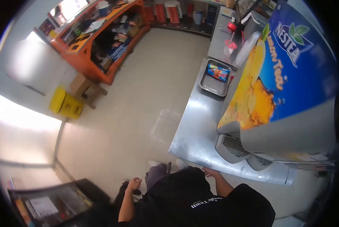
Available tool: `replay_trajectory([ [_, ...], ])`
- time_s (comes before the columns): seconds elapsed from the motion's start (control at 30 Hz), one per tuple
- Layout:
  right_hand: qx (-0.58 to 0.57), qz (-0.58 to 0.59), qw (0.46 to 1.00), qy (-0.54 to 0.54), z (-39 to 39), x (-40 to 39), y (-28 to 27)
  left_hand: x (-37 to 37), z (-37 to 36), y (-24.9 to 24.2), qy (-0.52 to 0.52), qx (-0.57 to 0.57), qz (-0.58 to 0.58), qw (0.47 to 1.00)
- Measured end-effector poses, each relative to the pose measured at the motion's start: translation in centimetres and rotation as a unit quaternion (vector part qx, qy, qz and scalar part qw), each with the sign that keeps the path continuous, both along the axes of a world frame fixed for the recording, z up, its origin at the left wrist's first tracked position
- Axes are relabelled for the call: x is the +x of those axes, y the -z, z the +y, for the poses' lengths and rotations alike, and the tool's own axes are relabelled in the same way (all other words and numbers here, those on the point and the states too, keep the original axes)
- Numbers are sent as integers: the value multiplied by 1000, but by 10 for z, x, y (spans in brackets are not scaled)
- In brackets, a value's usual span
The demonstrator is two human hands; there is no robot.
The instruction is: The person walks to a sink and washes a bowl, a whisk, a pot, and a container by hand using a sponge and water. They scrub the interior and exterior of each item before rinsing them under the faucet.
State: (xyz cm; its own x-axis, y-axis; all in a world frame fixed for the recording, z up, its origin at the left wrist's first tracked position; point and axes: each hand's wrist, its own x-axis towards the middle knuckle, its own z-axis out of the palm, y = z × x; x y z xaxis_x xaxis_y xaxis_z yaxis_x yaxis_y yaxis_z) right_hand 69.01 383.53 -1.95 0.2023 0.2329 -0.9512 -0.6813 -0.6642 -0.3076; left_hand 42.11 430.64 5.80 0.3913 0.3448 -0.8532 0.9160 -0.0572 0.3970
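My left hand [134, 184] hangs low beside my grey trousers, its fingers loosely curled and apart, with nothing in them. By the near edge of the steel counter [194, 128] is my right hand [209, 172], fingers partly stretched out and holding nothing visible. The drink dispenser [279, 75], with a blue and yellow lemon tea panel, stands on that counter to the right. Farther along it lies a metal tray [215, 89] with a blue and red packet [218, 72] inside.
An orange shelf unit [109, 77] runs along the far left, with a wooden stool [90, 90] and a yellow bin [66, 104] before it. A pink-spotted cup [230, 46] stands beyond the tray. At lower left is a dark cabinet [56, 189]. Pale floor tiles [139, 94] lie between.
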Motion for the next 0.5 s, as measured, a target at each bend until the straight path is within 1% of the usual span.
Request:
replay_trajectory([
  [0.03,-4,14,999,30,1,-3,9,8,15,2,3,-29,8,1000],
  [0.1,-83,26,996,30,6,-12,27,30,52,6,63,-59,57,995],
  [0.17,-134,21,990,48,28,-18,8,51,102,19,100,-79,45,991],
  [0.2,-139,34,989,47,41,-21,2,58,127,21,117,-92,44,988],
  [0.27,-146,71,985,57,77,-30,-12,80,192,18,195,-69,44,977],
  [0.3,-131,75,986,69,105,-29,-25,100,227,20,235,-55,37,970],
  [0.33,-117,84,987,77,134,-35,-39,110,270,33,232,-70,62,968],
  [0.37,-105,94,987,83,161,-45,-50,130,309,28,233,-80,73,966],
  [0.4,-79,99,990,54,185,-47,-53,156,348,25,239,-64,63,967],
  [0.43,-52,102,993,24,212,-46,-54,181,384,20,278,25,39,960],
  [0.47,-22,105,994,-7,237,-47,-51,208,418,15,310,80,-11,947],
  [0.5,64,32,996,-55,258,-43,-43,231,452,22,317,164,-78,931],
])
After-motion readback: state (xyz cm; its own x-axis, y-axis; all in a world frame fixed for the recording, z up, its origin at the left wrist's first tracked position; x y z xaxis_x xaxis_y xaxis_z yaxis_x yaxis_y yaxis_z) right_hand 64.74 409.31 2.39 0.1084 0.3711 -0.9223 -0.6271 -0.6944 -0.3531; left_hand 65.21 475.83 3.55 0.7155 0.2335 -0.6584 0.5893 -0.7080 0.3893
